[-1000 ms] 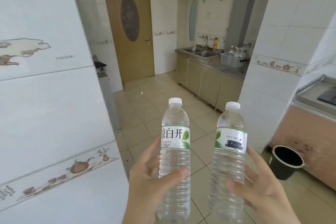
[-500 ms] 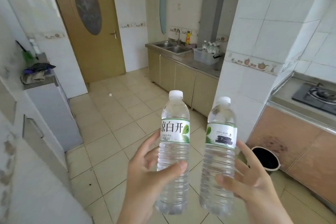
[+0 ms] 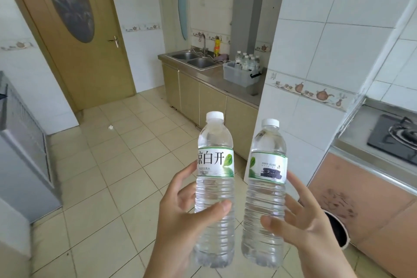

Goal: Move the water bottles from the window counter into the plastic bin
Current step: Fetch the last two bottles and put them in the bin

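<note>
My left hand (image 3: 180,221) grips a clear water bottle (image 3: 214,187) with a white cap and a green-and-white label, held upright at chest height. A second water bottle (image 3: 266,189) of the same kind stands upright in my right hand (image 3: 302,230), just right of the first. Far ahead, a grey plastic bin (image 3: 239,74) sits on the steel counter (image 3: 216,81) beside the sink; several capped bottles (image 3: 247,62) stand in it. Its right end is hidden behind the tiled pillar.
A double sink (image 3: 191,60) with a tap lies left of the bin. The white tiled pillar (image 3: 316,74) juts out on the right, with a gas hob (image 3: 394,137) and a black bucket (image 3: 338,230) past it. A wooden door (image 3: 74,29) and a grey cabinet (image 3: 22,149) stand left, beige floor tiles between.
The view has swung left-to-right past the white wall and advanced into the kitchen; sink counter and bin appear larger and closer. Both hands keep the bottles upright in the same grip.
</note>
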Demonstrator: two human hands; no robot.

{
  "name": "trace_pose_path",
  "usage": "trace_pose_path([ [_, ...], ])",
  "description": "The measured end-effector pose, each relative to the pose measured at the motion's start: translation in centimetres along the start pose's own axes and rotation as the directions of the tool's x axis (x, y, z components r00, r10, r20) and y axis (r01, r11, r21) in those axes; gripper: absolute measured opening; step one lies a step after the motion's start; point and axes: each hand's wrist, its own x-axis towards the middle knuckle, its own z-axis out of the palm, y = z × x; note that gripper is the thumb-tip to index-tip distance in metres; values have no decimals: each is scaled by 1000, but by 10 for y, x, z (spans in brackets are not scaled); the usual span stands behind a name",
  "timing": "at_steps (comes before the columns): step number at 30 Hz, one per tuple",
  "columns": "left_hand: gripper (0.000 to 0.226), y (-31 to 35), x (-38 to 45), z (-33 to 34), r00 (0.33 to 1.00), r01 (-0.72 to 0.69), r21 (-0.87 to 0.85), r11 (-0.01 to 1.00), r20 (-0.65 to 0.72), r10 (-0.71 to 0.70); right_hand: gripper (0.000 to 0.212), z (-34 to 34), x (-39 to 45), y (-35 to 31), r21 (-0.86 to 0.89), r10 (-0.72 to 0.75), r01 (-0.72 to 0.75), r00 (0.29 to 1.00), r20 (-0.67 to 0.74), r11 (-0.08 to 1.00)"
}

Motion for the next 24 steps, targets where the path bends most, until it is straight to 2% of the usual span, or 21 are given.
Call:
trace_pose_path([
  [10,89,-16,164,78,987,45,-18,999,-155,-47,93,-52,210,-7,-75,73,-65,991,116,995],
  [17,89,-16,291,81,983,36,16,999,-178,-33,89,-42,341,6,-113,64,-48,988,142,992],
  [24,87,-12,461,66,990,52,32,998,-133,-47,89,-9,494,19,-87,39,-29,993,111,996],
])
